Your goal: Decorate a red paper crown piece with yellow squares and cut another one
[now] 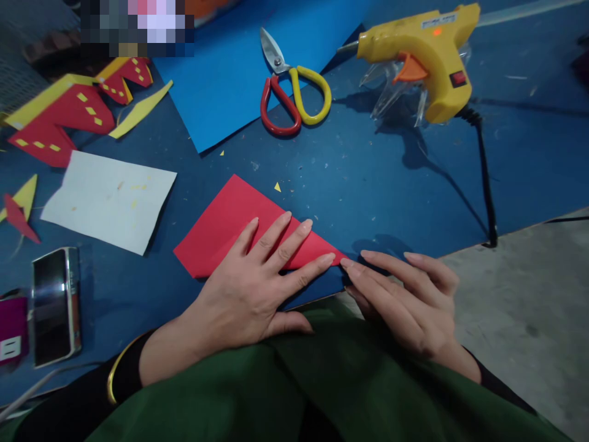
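Observation:
A folded sheet of red paper (230, 215) lies on the blue table near its front edge, tapering to a sharp point on the right. My left hand (251, 285) rests flat across it, fingers spread and pressing it down. At the pointed right tip, my right hand (405, 294) pinches the paper between index finger and thumb; the thumb is partly hidden below. Beyond the paper lie scissors (278, 64) with one red and one yellow handle, blades apart, partly on a blue sheet (207, 80).
A yellow glue gun (423, 61) stands at the back right, its black cord (485, 178) running to the table edge. On the left are white paper (110, 199), red-and-yellow cutouts (64, 120) and a phone (54, 307). Small yellow scraps (277, 187) dot the table.

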The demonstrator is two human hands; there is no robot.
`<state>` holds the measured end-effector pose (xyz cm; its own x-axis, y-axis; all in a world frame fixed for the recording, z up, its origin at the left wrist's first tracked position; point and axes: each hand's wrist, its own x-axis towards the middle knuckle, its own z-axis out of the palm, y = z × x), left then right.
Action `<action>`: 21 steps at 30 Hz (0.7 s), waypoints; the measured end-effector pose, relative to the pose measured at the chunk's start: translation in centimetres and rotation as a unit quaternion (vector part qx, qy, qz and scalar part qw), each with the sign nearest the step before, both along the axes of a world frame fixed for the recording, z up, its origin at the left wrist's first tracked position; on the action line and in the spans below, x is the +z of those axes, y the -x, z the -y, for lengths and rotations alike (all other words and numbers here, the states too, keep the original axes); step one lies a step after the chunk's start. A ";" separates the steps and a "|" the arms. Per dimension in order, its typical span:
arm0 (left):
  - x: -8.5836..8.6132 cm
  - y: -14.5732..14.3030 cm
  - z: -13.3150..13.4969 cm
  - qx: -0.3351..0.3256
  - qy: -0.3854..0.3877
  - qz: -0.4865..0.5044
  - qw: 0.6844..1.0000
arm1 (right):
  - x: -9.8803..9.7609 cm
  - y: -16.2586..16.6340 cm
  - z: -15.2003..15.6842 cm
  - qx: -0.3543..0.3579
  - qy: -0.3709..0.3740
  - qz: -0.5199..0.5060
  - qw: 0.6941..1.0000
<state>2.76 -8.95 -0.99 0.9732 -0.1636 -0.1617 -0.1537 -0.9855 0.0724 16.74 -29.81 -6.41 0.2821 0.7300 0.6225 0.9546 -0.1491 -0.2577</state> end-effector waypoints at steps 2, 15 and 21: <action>0.0 0.0 0.0 0.000 0.001 0.002 1.000 | 0.1 0.2 -0.2 -0.010 -0.004 -0.001 1.000; 0.0 -0.1 0.1 0.006 0.011 -0.001 1.000 | 0.0 -0.2 0.6 -0.059 -0.058 -0.009 0.997; 0.1 -0.1 0.3 0.008 0.007 0.005 1.000 | 0.5 -0.7 -0.4 0.040 0.003 0.055 0.998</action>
